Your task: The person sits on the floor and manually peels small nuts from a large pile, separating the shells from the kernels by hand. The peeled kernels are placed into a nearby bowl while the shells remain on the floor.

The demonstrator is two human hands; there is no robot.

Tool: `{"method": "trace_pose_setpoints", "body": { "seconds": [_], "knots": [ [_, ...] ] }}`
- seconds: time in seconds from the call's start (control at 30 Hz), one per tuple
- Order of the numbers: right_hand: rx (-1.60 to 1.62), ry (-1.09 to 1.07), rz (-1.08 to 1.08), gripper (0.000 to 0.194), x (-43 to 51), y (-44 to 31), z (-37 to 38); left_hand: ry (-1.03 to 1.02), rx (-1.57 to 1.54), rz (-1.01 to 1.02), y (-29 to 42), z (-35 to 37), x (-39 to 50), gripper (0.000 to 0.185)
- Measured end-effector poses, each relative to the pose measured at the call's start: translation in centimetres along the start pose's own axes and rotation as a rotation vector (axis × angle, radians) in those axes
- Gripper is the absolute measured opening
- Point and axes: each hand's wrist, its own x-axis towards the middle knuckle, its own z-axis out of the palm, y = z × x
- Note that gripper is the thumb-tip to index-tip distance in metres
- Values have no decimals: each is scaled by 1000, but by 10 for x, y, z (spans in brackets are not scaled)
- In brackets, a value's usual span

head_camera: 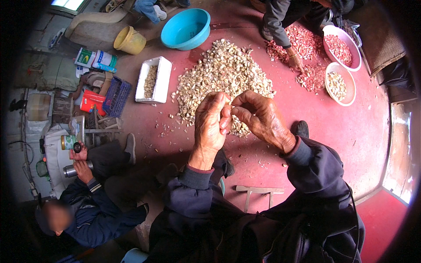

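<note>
Held up over a large heap of pale pieces that look like garlic cloves (227,70), my two hands meet at the fingertips. My left hand (210,126) has its thumb and fingers closed around a small pale clove (229,102), mostly hidden by the fingers. The thumb and forefinger of my right hand (261,116) pinch at the same clove from the other side. Loose cloves and bits of skin lie scattered on the red floor around the heap.
A white foam box (167,79) with cloves stands left of the heap, a blue basin (171,36) behind. At right, another person's hand (295,60) reaches into reddish cloves (306,42) beside a pink basin (357,62) and a colander (352,93). A person sits at left, holding a steel flask (70,170).
</note>
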Motion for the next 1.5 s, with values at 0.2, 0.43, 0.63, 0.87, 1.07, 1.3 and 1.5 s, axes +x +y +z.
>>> {"method": "trace_pose_setpoints", "body": {
  "seconds": [0.2, 0.43, 0.63, 0.87, 1.07, 1.3, 1.5],
  "knots": [
    [6, -65, 73, 17, -1, -1, -2, 96, 93, 1, 2, 5, -1, 23],
    [-12, 23, -33, 22, 0, -1, 0, 144, 311, 195, -6, 9, 1, 18],
    [-44, 7, -52, 23, -2, 0, -2, 150, 449, 329, -9, 8, 2, 20],
    [97, 8, 18, 22, -2, 0, 2, 135, 498, 393, -8, 9, 0, 20],
    [69, 31, 127, 20, -3, -3, 1, 104, 572, 482, -8, 13, -1, 19],
    [44, 108, 94, 15, -4, -2, 3, 93, 588, 378, -8, 13, -6, 17],
    [-88, 147, 58, 9, -5, -5, 0, 58, 710, 503, -13, 15, -6, 16]
  ]
}}
